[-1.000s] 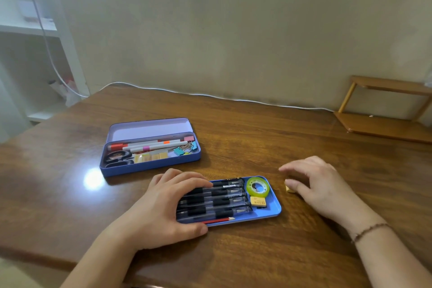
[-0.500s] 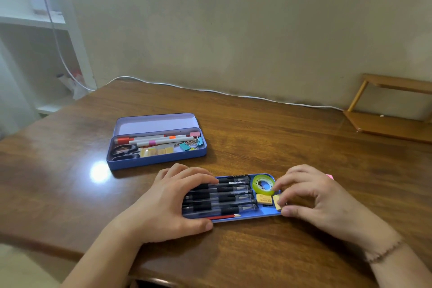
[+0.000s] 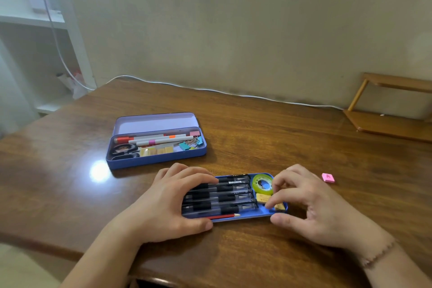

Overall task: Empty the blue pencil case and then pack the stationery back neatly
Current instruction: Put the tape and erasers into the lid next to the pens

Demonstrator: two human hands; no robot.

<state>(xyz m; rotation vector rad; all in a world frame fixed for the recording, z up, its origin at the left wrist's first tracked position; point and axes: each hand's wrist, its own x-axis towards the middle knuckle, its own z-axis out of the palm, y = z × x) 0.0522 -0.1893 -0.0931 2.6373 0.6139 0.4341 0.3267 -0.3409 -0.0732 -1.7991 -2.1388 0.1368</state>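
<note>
Hands frame a blue tray (image 3: 261,214) of black pens (image 3: 224,196) near the table (image 3: 257,138) edge, left hand (image 3: 168,203) flat across the pens, right hand (image 3: 311,206) pinching a small yellow eraser (image 3: 279,206) at its right end, with the open blue pencil case (image 3: 156,159) farther left and a pink eraser (image 3: 328,177) right.

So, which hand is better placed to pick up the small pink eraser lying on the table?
The right hand: the small pink eraser lies just beyond it, while the left hand rests on the black pens.
</note>
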